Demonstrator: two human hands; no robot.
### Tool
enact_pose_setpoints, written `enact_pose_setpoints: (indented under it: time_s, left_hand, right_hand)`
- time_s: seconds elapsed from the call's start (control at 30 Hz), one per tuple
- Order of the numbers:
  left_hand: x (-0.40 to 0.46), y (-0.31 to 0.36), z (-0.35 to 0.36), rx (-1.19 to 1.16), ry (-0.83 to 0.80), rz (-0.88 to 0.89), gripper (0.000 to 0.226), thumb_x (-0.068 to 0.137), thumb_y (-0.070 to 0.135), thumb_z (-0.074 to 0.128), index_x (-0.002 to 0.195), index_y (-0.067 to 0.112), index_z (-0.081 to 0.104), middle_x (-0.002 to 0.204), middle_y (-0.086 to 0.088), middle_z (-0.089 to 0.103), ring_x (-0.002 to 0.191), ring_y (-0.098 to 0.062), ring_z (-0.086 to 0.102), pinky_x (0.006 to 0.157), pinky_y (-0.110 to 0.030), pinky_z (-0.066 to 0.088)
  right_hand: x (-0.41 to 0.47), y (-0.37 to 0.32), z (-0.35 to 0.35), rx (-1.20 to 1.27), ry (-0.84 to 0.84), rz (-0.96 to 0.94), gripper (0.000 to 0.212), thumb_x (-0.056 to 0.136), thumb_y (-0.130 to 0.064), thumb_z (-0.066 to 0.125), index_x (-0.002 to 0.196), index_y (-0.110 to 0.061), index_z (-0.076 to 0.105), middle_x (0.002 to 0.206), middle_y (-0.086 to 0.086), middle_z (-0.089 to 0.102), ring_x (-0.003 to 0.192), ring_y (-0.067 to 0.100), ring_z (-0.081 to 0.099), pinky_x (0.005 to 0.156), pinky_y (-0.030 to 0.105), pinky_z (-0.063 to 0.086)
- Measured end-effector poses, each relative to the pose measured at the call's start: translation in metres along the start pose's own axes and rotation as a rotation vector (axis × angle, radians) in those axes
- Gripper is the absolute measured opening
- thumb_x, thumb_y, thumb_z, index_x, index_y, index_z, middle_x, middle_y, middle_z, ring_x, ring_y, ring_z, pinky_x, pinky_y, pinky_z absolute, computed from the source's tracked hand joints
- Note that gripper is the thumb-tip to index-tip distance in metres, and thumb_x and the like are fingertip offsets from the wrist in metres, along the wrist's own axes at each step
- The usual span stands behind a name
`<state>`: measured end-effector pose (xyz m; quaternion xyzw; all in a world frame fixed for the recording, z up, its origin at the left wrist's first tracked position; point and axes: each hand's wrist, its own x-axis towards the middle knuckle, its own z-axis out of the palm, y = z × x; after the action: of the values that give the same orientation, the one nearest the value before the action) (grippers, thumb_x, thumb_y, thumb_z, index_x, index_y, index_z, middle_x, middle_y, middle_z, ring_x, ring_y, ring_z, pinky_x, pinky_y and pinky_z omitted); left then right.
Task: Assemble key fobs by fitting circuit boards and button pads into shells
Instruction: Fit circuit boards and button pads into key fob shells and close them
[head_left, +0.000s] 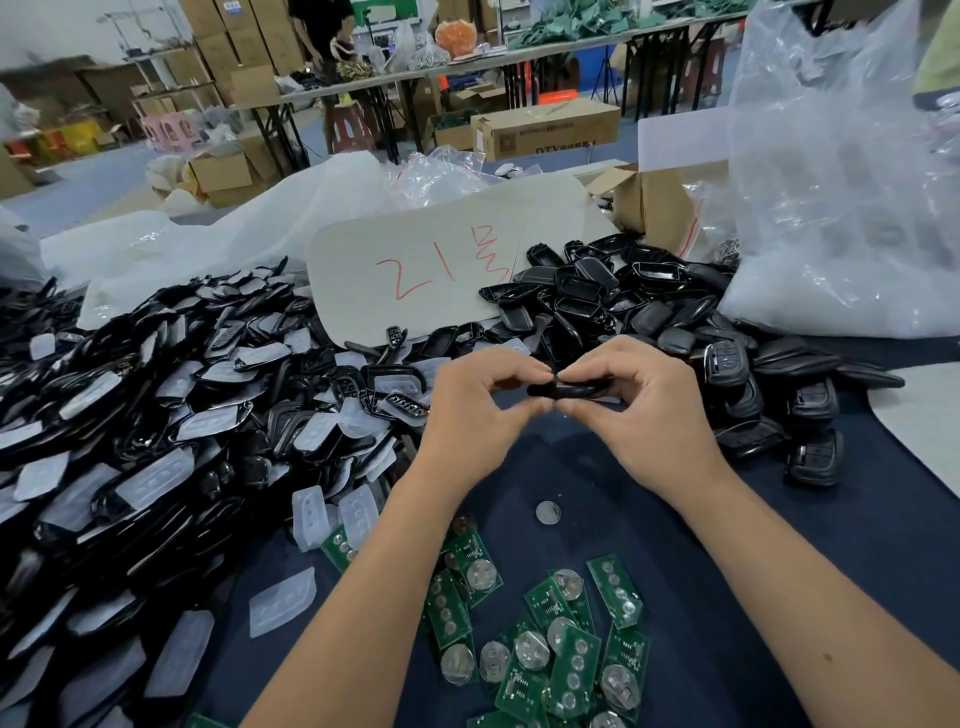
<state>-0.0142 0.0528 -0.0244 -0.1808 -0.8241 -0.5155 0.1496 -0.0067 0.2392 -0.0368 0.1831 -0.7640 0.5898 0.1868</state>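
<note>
Pinching black fob shell (569, 389) between left hand (480, 415) and right hand (641, 415), halves apparently being squeezed together; next likely needs green circuit board (574, 670) from pile below

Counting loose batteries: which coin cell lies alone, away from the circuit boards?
The silver coin cell lying alone on the dark cloth, just below the two wrists. The other cells sit on or among the green circuit boards nearer the camera.

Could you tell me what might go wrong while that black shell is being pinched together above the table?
Both the left hand and the right hand pinch the black key fob shell only at the fingertips, so the grip could slip and drop it among the green circuit boards. The loose coin cell beneath might get knocked away. Whether the halves align is hidden.
</note>
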Motion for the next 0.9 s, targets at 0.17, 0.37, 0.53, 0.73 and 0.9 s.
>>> enact_pose_setpoints:
  time_s: [0.17, 0.37, 0.53, 0.73, 0.9]
  left_hand:
    - [-0.002, 0.007, 0.004, 0.144, 0.010, 0.100, 0.036, 0.075, 0.001, 0.084, 0.102, 0.022, 0.070, 0.091, 0.012, 0.074, 0.094, -0.007, 0.071, 0.084, -0.033, 0.060]
    - [-0.003, 0.006, 0.006, 0.063, 0.037, 0.001, 0.039, 0.075, 0.005, 0.087, 0.096, 0.027, 0.063, 0.078, 0.007, 0.071, 0.077, -0.010, 0.071, 0.071, -0.023, 0.059]
    - [-0.003, 0.009, 0.010, -0.196, -0.046, -0.172, 0.021, 0.085, 0.003, 0.081, 0.090, 0.021, 0.073, 0.082, -0.001, 0.074, 0.081, -0.019, 0.073, 0.075, -0.033, 0.062]
    - [-0.003, 0.016, 0.005, -0.841, -0.127, -0.499, 0.019, 0.089, 0.000, 0.067, 0.086, 0.014, 0.080, 0.092, -0.015, 0.077, 0.080, -0.022, 0.075, 0.068, -0.029, 0.062]
    - [-0.004, 0.014, 0.005, -0.800, -0.155, -0.510, 0.017, 0.079, 0.007, 0.071, 0.092, 0.005, 0.081, 0.094, -0.020, 0.077, 0.084, -0.026, 0.076, 0.071, -0.029, 0.063]
  right_hand:
    - [0.000, 0.000, -0.001, -0.011, -0.017, 0.014, 0.031, 0.074, -0.001, 0.091, 0.096, -0.019, 0.079, 0.096, -0.006, 0.072, 0.092, 0.016, 0.072, 0.083, 0.040, 0.060]
    - [0.001, 0.006, -0.001, 0.102, 0.049, 0.122, 0.027, 0.078, -0.037, 0.085, 0.103, -0.032, 0.076, 0.096, -0.007, 0.077, 0.090, 0.014, 0.074, 0.080, 0.028, 0.060]
    - [0.003, 0.009, -0.002, 0.146, 0.045, 0.172, 0.007, 0.091, -0.024, 0.079, 0.097, -0.027, 0.080, 0.089, -0.007, 0.077, 0.077, 0.011, 0.070, 0.066, 0.023, 0.055]
    - [0.005, -0.001, -0.007, 0.816, -0.156, 0.386, 0.031, 0.092, -0.026, 0.069, 0.116, -0.008, 0.078, 0.075, 0.002, 0.058, 0.062, 0.008, 0.049, 0.049, 0.016, 0.040]
    - [0.005, 0.001, -0.007, 0.646, -0.163, 0.312, 0.037, 0.076, -0.021, 0.088, 0.111, -0.013, 0.080, 0.087, 0.010, 0.068, 0.062, 0.013, 0.052, 0.056, 0.019, 0.047]
